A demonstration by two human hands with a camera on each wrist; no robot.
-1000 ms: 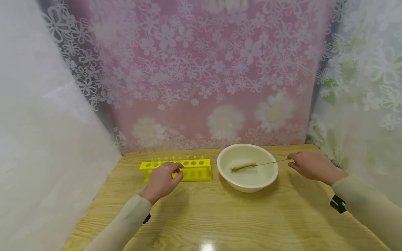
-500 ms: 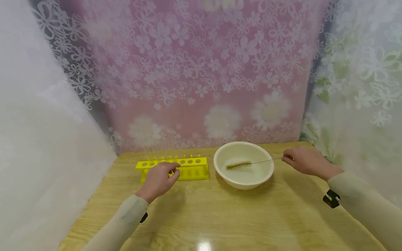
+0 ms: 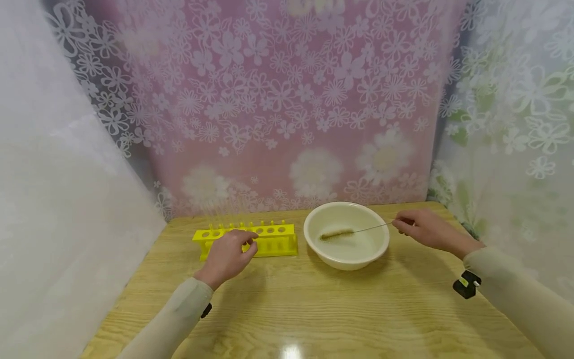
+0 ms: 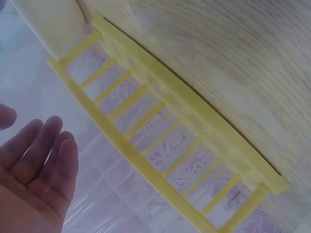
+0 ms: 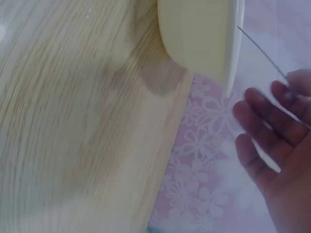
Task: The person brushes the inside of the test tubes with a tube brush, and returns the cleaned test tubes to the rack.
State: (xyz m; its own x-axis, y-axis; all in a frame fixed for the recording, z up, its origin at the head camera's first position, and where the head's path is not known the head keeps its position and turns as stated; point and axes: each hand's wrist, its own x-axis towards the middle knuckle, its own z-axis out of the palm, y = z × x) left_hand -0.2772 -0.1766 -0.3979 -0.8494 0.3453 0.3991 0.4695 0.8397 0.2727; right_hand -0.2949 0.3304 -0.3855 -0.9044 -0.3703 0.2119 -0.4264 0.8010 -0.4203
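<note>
My right hand pinches the thin wire handle of a test tube brush between thumb and fingertips, beyond the right rim of a white bowl. The brush's brown bristles lie low inside the bowl. In the right wrist view the twisted wire runs from the fingers over the bowl's rim. My left hand is in front of a yellow test tube rack, its fingers loosely bent and holding nothing. The left wrist view shows that hand apart from the rack.
Faint clear tubes stand at the rack's back, over its pegs; their number is hard to tell. The rack's right-hand holes hold no tube. A wooden tabletop lies under everything. Floral curtains hang behind and at the sides.
My right hand has moved left toward the bowl, sliding the brush a little left inside it. The left hand keeps its place by the rack. The whole view has shifted slightly.
</note>
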